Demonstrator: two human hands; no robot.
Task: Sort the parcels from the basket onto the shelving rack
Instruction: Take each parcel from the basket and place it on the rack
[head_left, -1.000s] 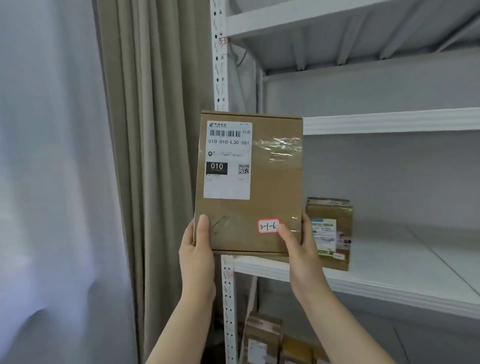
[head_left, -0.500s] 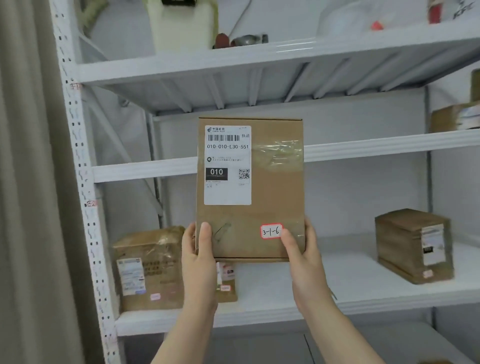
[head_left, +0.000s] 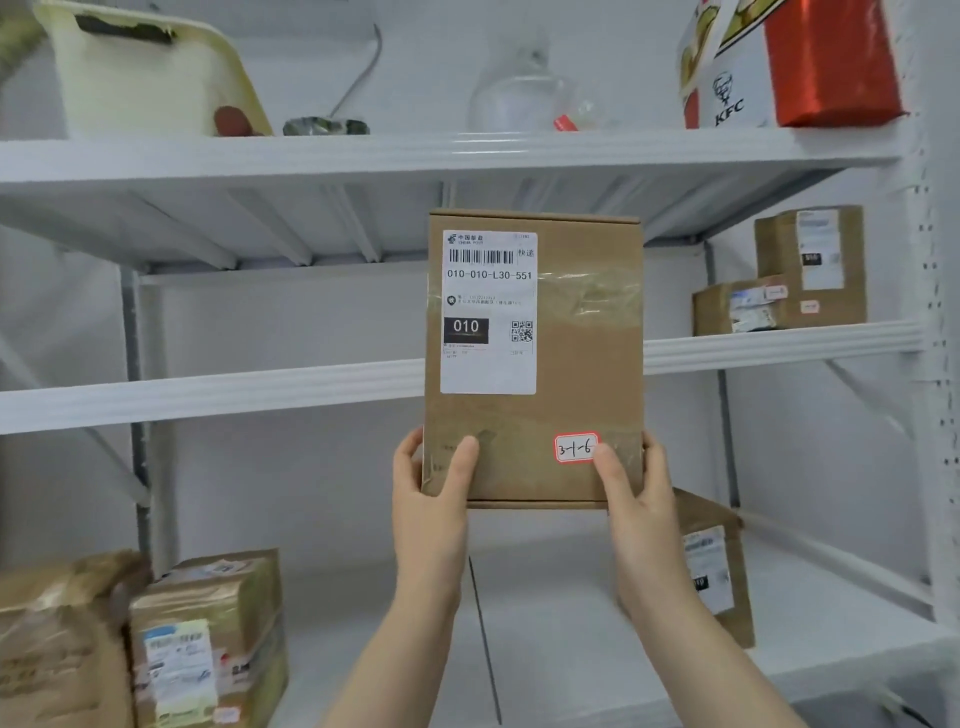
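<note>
A flat brown cardboard parcel (head_left: 582, 364) stands upright in front of the white shelving rack (head_left: 260, 389). It bears a white shipping label and a small red-edged sticker reading 3-1-6. My left hand (head_left: 431, 499) grips its lower left corner, thumb on the front face. My right hand (head_left: 634, 499) grips the lower right corner, thumb just under the sticker. The basket is out of sight.
On the lowest shelf in view, two taped parcels (head_left: 208, 639) sit at the left and one box (head_left: 717, 566) at the right behind my wrist. Two boxes (head_left: 789, 275) stand on the middle shelf's right end. The top shelf holds a cream tub (head_left: 145, 73), a KFC bag (head_left: 727, 67) and a red pack.
The view has swung right and upward from the curtain to the rack's front. The parcel stays held upright in both hands, with more shelves and boxes coming into sight.
</note>
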